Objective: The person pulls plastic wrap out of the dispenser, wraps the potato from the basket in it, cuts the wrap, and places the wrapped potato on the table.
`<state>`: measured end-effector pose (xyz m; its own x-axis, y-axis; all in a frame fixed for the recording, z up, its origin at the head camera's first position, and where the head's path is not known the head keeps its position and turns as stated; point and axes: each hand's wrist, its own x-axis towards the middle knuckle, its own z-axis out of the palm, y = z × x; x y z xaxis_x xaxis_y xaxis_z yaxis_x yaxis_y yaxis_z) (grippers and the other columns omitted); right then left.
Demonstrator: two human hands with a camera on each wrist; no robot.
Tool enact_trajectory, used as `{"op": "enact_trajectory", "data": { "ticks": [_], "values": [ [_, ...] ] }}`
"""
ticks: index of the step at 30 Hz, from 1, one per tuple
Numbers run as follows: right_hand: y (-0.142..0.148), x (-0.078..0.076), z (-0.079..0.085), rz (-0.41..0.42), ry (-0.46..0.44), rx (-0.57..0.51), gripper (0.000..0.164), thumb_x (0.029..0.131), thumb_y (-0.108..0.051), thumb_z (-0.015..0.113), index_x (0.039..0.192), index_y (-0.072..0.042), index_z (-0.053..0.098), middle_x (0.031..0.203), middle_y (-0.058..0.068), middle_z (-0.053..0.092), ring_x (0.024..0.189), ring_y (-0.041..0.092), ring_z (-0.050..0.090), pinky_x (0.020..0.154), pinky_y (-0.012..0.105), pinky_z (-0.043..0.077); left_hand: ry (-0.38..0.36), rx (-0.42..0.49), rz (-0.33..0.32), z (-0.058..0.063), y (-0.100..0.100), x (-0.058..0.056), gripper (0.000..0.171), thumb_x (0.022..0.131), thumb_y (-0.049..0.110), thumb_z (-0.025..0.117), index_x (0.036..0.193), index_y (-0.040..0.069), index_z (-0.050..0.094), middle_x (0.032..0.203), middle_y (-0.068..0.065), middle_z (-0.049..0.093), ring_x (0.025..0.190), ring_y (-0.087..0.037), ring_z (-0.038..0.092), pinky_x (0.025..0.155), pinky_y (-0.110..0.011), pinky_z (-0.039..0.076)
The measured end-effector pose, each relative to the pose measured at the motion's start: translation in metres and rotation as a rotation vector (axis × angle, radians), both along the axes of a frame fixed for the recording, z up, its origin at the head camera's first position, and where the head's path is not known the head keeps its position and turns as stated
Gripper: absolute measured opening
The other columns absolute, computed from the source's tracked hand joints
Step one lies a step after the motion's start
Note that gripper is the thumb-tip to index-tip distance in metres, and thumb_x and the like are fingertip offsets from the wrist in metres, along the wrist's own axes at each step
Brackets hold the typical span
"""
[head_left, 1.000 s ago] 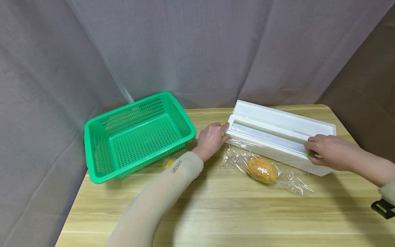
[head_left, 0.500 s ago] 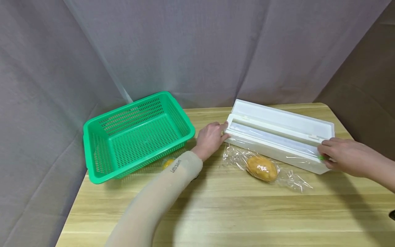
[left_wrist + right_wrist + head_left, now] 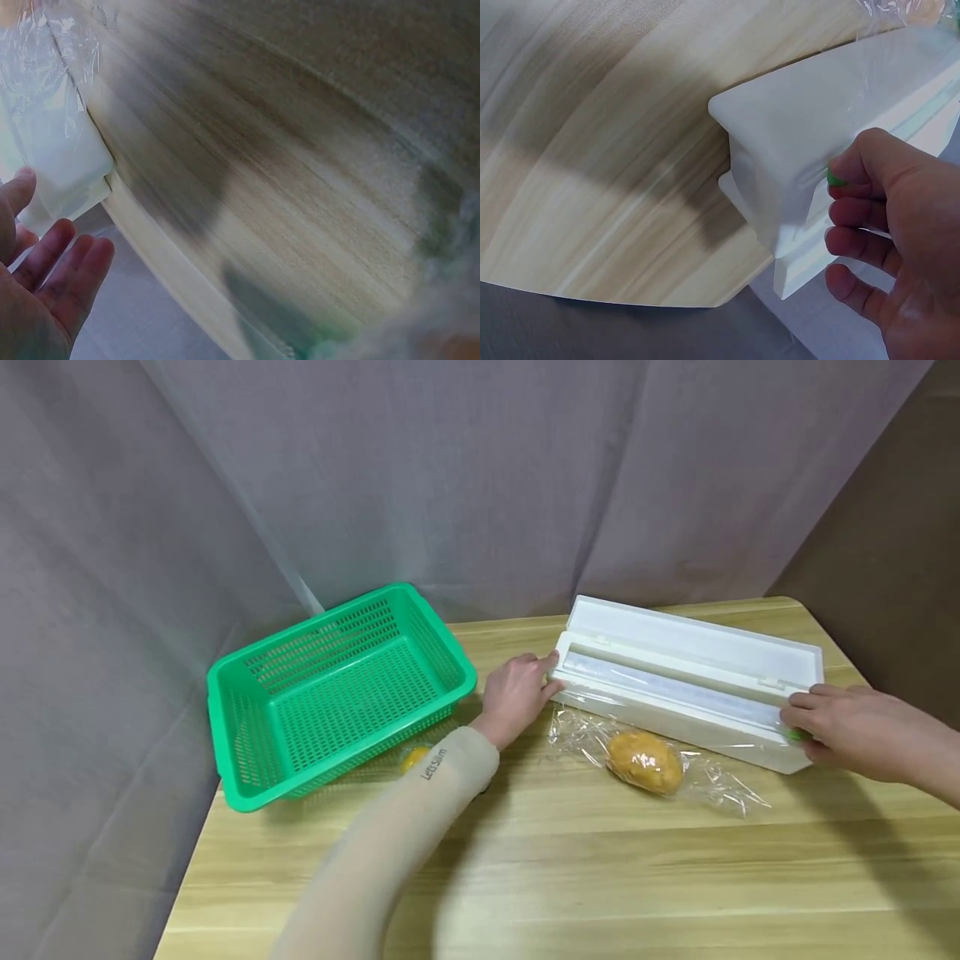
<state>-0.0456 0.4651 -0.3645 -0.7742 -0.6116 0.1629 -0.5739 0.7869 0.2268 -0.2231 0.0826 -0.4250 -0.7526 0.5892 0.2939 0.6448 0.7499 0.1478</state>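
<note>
A white cling film dispenser point(image 3: 675, 733) lies on the table with its lid point(image 3: 697, 635) raised at the back. The film roll point(image 3: 667, 689) shows through its slot, and clear film hangs over the front. At the dispenser's left end, my left hand point(image 3: 516, 695) pinches the corner between thumb and index finger; its other fingers are loose in the left wrist view. My right hand point(image 3: 862, 732) pinches a small green slide cutter point(image 3: 836, 178) at the right end of the cutting track. A potato point(image 3: 645, 762) wrapped in clear film lies just in front of the dispenser.
A green perforated basket point(image 3: 341, 702) stands at the left. Partly behind my left sleeve point(image 3: 420, 827) lies a small yellow film-wrapped item point(image 3: 414, 759). Grey curtains point(image 3: 450, 477) hang behind the wooden table point(image 3: 585, 877).
My right hand has slid rightward along the dispenser with the green slide cutter, to the right end. My left hand stays on the left corner.
</note>
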Motion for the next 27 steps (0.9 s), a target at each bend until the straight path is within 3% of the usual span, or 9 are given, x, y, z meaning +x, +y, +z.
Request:
{"op": "enact_trajectory", "data": {
  "ticks": [6, 13, 19, 27],
  "values": [
    [0.0, 0.001, 0.007, -0.014, -0.019, 0.021, 0.055, 0.048, -0.007, 0.089, 0.076, -0.023, 0.045, 0.076, -0.015, 0.036, 0.065, 0.013, 0.043, 0.052, 0.031, 0.033, 0.014, -0.016, -0.003, 0.002, 0.005, 0.0, 0.054, 0.1, 0.052, 0.07, 0.146, 0.025, 0.067, 0.109, -0.002, 0.078, 0.086, -0.017, 0.076, 0.061, -0.03, 0.059],
    [0.001, 0.002, 0.003, -0.094, -0.066, 0.068, 0.052, 0.055, -0.008, 0.091, 0.077, -0.024, 0.047, 0.077, -0.015, 0.037, 0.067, 0.011, 0.044, 0.054, 0.032, 0.036, 0.092, -0.153, -0.02, 0.003, 0.008, 0.0, 0.055, 0.105, 0.054, 0.062, 0.15, 0.023, 0.064, 0.117, 0.002, 0.077, 0.093, -0.016, 0.075, 0.063, -0.03, 0.06],
    [0.005, 0.0, -0.003, -0.072, -0.064, 0.071, 0.051, 0.054, -0.008, 0.091, 0.077, -0.023, 0.048, 0.076, -0.013, 0.039, 0.066, 0.013, 0.045, 0.052, 0.033, 0.036, 0.154, -0.271, -0.041, 0.005, 0.011, 0.001, 0.053, 0.109, 0.05, 0.057, 0.15, 0.018, 0.062, 0.116, 0.003, 0.078, 0.097, -0.015, 0.073, 0.064, -0.029, 0.06],
    [0.01, 0.009, -0.001, -0.087, -0.065, 0.08, 0.051, 0.052, -0.009, 0.092, 0.077, -0.023, 0.05, 0.076, -0.012, 0.042, 0.067, 0.015, 0.047, 0.052, 0.034, 0.038, 0.178, -0.326, -0.051, 0.007, 0.02, 0.005, 0.053, 0.11, 0.05, 0.055, 0.148, 0.015, 0.064, 0.114, 0.002, 0.078, 0.094, -0.014, 0.073, 0.063, -0.027, 0.059]
  ]
}}
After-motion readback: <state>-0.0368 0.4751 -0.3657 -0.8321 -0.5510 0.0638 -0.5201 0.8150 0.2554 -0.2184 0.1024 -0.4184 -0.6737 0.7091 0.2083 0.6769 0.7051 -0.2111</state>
